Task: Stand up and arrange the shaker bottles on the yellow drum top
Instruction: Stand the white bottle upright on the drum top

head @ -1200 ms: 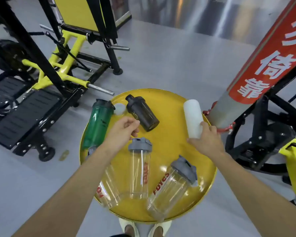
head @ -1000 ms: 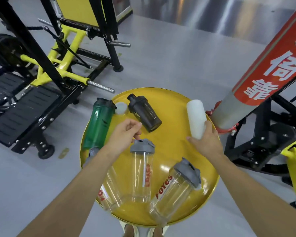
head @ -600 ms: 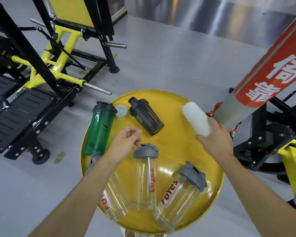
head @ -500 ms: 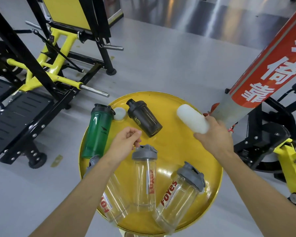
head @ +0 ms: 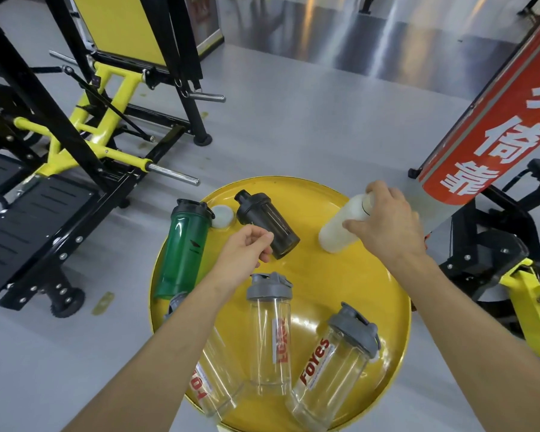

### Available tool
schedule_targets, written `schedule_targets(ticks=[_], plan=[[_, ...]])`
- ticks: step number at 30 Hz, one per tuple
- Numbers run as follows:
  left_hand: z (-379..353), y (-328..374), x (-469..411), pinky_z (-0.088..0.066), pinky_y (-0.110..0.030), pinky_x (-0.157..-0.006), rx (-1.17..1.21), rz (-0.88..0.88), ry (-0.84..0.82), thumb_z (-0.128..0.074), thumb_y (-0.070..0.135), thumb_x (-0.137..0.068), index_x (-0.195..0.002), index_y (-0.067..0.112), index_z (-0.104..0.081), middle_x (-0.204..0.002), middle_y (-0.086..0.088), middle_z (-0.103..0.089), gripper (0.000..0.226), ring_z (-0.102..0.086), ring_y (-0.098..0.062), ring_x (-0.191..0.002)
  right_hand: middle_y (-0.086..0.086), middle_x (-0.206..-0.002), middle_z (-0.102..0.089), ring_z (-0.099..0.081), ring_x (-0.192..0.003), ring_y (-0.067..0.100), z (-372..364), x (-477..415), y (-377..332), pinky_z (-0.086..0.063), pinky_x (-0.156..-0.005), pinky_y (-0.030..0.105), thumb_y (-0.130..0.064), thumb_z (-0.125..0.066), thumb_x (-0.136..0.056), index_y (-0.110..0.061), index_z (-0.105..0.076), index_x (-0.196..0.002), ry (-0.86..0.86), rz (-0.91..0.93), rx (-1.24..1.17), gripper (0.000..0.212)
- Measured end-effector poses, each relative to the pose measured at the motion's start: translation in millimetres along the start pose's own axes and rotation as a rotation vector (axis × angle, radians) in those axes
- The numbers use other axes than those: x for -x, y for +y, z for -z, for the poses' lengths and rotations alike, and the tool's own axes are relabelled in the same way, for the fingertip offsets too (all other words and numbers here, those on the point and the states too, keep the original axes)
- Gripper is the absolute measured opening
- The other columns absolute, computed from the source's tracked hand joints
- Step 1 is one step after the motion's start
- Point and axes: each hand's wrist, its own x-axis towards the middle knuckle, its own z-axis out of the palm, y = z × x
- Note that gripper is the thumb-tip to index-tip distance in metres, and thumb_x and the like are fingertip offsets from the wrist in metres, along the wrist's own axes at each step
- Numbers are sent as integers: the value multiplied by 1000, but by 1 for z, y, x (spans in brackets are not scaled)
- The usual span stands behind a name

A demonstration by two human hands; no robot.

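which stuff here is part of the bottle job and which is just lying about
Job: white bottle in right hand; black shaker; green shaker; three clear shakers, e.g.; yellow drum top.
Lying about: gym machine; red padded post; white cap.

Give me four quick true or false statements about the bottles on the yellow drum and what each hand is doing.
1. The right hand grips the white bottle. True.
2. The left hand holds the green bottle. False: it holds nothing and hovers beside the black bottle.
3. Three clear bottles carry grey lids, such as the middle clear bottle. True.
4. The black bottle lies on the floor. False: it is on the yellow drum top.
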Motion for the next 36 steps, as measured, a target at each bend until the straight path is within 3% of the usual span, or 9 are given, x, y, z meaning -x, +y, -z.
schedule_targets(ticks=[10,14,21,28,32,36], plan=[[4,-10,3,-50,-25,-70,-7,25,16,-58,28,-101,-104,18,-66,-87,1,-69,12,-64,-10,-76,6,-131,-56,-56,-112,34,-5,-27,3,-42,-83,42,-36,-81,-76,-27,-39,-140,-19,11,-90,77],[2,-10,4,-50,-24,-69,8,30,17,-58,27,-101,-104,18,-66,-86,1,-68,12,-64,-10,-75,6,-133,-55,-56,-115,32,-9,-33,-5,-36,-80,38,-35,-80,-79,-27,-37,-144,-25,49,-94,79],[4,-11,4,-49,-23,-69,9,36,27,-58,27,-101,-105,17,-66,-87,0,-68,13,-64,-11,-78,5,-138,-49,-56,-114,33,-13,-38,-4,-40,-79,39,-31,-78,-80,-30,-32,-149,-32,88,-88,83],[0,-11,3,-49,-26,-71,15,47,29,-58,28,-101,-105,19,-66,-88,0,-69,12,-64,-11,-77,7,-142,-49,-52,-122,34,-6,-35,-7,-46,-96,49,-43,-79,-79,-27,-31,-151,-30,117,-51,88],[1,-10,2,-50,-26,-73,25,48,23,-58,28,-101,-104,19,-66,-88,0,-69,12,-64,-11,-77,8,-142,-48,-45,-130,31,7,-33,-18,-36,-108,46,-39,-77,-82,-19,-44,-146,96,237,-48,74],[6,-13,3,-49,-24,-69,37,49,28,-58,27,-101,-99,20,-65,-84,2,-68,10,-64,-9,-74,6,-137,-49,-46,-127,26,9,-29,-43,-39,-104,40,-33,-72,-88,-16,-54,-135,156,386,-58,53]])
